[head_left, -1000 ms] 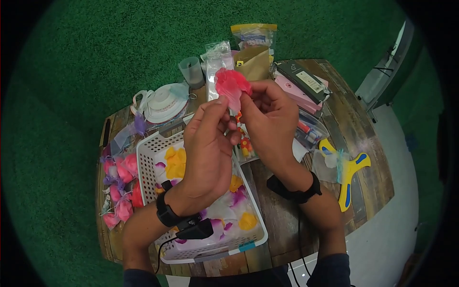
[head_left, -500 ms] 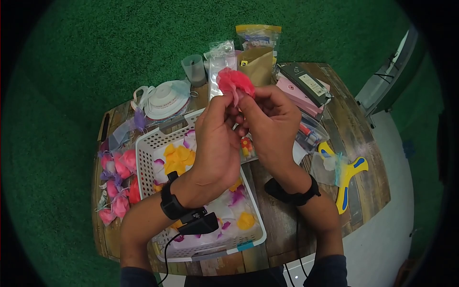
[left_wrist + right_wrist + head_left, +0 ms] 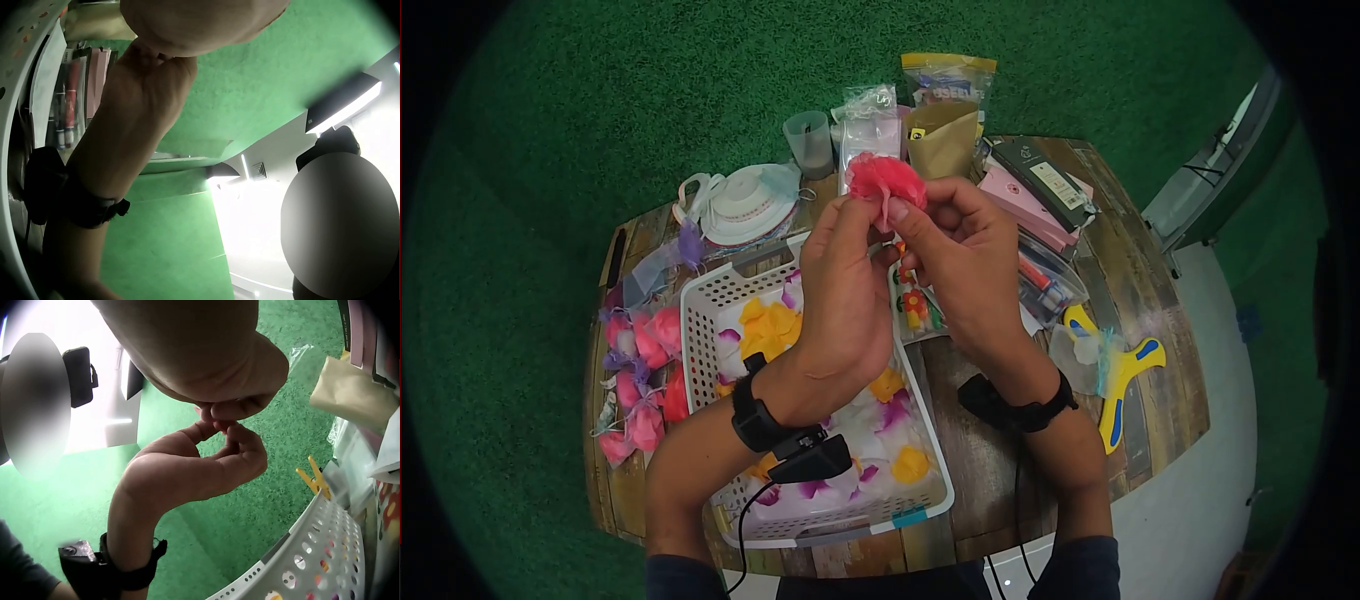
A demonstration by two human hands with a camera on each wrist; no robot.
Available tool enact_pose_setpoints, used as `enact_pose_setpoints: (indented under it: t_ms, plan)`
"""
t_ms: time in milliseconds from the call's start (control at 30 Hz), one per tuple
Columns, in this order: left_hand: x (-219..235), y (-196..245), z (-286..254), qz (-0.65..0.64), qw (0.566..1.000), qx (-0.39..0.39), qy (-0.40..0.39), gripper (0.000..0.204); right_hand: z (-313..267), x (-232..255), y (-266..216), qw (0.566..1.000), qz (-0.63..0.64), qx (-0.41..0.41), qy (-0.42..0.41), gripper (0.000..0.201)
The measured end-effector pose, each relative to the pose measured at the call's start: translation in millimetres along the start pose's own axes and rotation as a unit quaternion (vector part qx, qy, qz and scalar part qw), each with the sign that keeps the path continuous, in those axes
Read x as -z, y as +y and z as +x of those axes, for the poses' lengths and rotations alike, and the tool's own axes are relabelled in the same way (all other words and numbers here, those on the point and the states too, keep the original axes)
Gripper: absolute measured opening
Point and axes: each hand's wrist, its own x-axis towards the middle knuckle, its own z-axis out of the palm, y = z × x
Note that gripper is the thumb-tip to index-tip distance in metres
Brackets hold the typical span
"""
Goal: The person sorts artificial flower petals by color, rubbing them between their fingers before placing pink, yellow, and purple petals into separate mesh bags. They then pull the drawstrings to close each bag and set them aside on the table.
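Observation:
Both hands meet above the far end of a white perforated basket (image 3: 700,340), holding a bunched pink-red petal piece (image 3: 890,180) between them. The left hand (image 3: 845,300) pinches its lower left side with thumb and fingers. On the other side, the right hand (image 3: 965,260) pinches it, thumb in front and fingers curled behind. Yellow petals (image 3: 768,328) and purple-and-white ones lie in the basket. In the right wrist view the left hand (image 3: 181,456) has its fingertips against the right hand (image 3: 250,381), and the piece is mostly hidden.
Small bags with pink contents (image 3: 645,425) lie left of the basket. Behind it are a white ribbon roll (image 3: 745,208), a grey cup (image 3: 810,145) and a brown paper bag (image 3: 943,140). Boxes (image 3: 1040,185) and a yellow-and-blue tool (image 3: 1115,410) lie to the right.
The pink-red piece has been turned and gathered more compactly between the fingers. Both hands remain on it, and the left hand has shifted slightly right.

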Motion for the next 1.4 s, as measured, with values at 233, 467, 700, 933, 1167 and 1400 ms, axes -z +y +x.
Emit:
enact_pose_setpoints:
  t_ms: [233, 467, 700, 933, 1167, 1400]
  plan:
    - [3, 1, 0, 0.041, 0.999, -0.022, 0.003, 0.012, 1, -7, 3, 1.0, -0.007, -0.007, -0.025, 0.027]
    - [2, 6, -3, 0.046, 0.999, 0.022, -0.002, 0.012, 1, 1, -5, 0.998, 0.013, -0.062, -0.015, 0.021]
    - [28, 24, 3, 0.155, 0.977, 0.141, -0.035, 0.013, 4, 7, -20, 0.999, -0.026, 0.019, 0.03, 0.018]
    - [55, 41, -2, 0.754, 0.594, -0.011, -0.279, 0.015, 7, 19, -28, 0.997, -0.007, 0.067, 0.045, 0.018]
    - [105, 16, 16, 0.766, 0.507, -0.026, -0.395, 0.027, 2, 14, -31, 0.997, -0.013, 0.072, 0.033, 0.018]
    - [118, 18, 16, 0.804, 0.485, 0.015, -0.344, 0.021, 3, 17, -32, 0.996, -0.004, 0.081, 0.031, 0.018]
